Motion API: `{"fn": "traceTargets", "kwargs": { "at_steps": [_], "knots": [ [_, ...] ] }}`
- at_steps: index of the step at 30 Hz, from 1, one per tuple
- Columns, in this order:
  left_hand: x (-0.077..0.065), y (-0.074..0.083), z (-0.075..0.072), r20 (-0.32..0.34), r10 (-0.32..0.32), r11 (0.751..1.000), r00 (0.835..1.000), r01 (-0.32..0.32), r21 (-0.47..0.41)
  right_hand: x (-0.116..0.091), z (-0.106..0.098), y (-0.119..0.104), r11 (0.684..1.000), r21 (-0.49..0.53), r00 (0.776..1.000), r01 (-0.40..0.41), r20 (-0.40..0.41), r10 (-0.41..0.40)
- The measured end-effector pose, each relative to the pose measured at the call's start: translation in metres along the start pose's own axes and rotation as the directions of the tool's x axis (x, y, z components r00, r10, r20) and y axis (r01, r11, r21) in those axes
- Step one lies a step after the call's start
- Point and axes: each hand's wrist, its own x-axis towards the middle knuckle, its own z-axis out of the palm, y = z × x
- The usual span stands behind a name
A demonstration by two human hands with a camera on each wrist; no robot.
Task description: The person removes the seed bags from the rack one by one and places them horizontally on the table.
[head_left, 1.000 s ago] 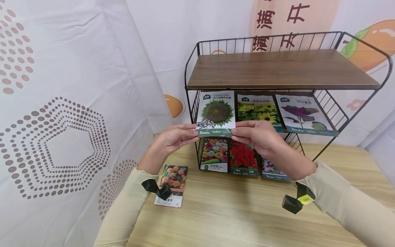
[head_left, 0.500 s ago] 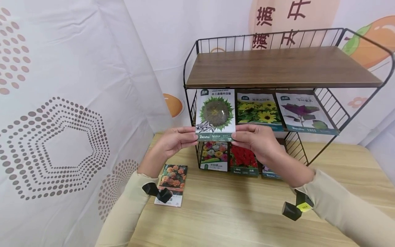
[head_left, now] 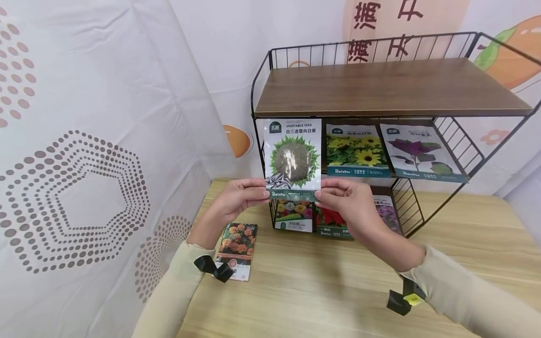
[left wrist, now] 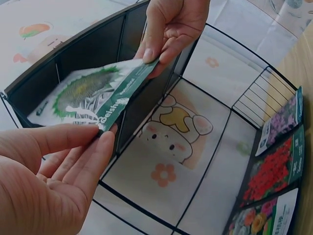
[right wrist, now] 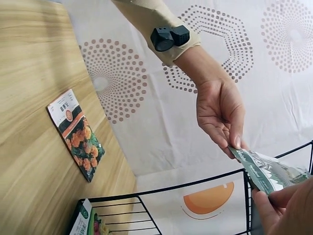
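Tipped into fuller view and drawn lower at its bottom edge since a second ago: sunflower seed packet (head_left: 292, 157). Held at the left end of the middle shelf (head_left: 324, 150), by its front edge (cannot tell whether touching it). Pinched between thumb and fingers at both lower corners, by left hand (head_left: 235, 199) on one side and right hand (head_left: 354, 202) on the other. Looks very light, thin and pliable, hard to break but easy to crease; probably slippery too, judging by the glare. Best gripped as now, by the lower corners, with gentle, even tension to stay flat.
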Motion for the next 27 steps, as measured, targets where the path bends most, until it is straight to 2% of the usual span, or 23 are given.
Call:
{"fn": "traceTargets", "kwargs": {
  "at_steps": [4,8,12,17,21,27],
  "knots": [
    [-0.001,-0.005,-0.001,0.016,0.022,1.000,1.000,-0.022,0.013,-0.005,0.003,0.007,1.000,-0.016,1.000,0.003,-0.029,-0.004],
    [-0.002,-0.011,-0.004,0.023,0.016,0.998,1.000,-0.017,0.065,-0.008,0.005,0.018,0.999,-0.045,0.999,0.017,-0.047,-0.019],
    [-0.002,-0.017,-0.009,0.023,0.002,0.984,1.000,-0.006,0.178,-0.010,0.007,0.030,0.996,-0.081,0.997,0.042,-0.058,-0.047],
    [-0.002,-0.024,-0.013,0.016,-0.017,0.955,1.000,0.012,0.295,-0.012,0.009,0.044,0.995,-0.065,0.995,0.071,-0.059,-0.075],
    [-0.002,-0.031,-0.017,0.031,-0.029,0.950,0.999,0.017,0.310,-0.011,0.012,0.055,0.996,-0.053,0.995,0.077,-0.062,-0.081],
    [0.000,-0.045,-0.024,0.066,-0.048,0.943,0.997,0.024,0.331,-0.011,0.013,0.071,0.992,-0.089,0.994,0.090,-0.053,-0.095]
  ]
}}
